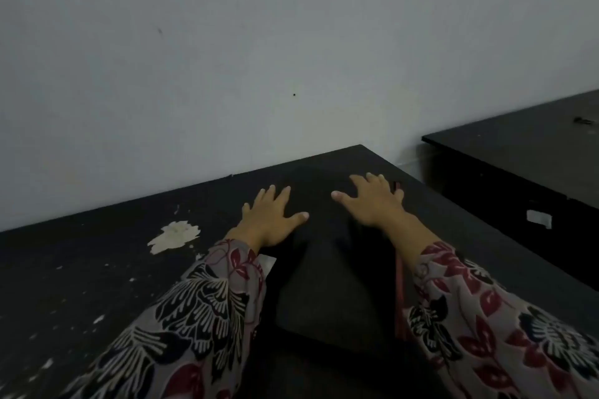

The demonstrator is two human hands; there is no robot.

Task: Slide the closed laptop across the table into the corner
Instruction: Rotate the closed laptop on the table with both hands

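1. We see a closed laptop, matte black, lid flat, lying on the black tabletop toward its far right corner, near the grey wall.
2. Thin red strip runs along its right edge; the lid's far edge blends into the dark tabletop, hard to trace.
3. Left hand lies palm down on the lid's far left part, fingers spread.
4. Right hand flat on the far right part, fingers splayed, no pinch.
5. Floral sleeves cover both forearms.
6. Tabletop has a pale chipped patch left of the laptop.
7. Second black table stands apart on the right.
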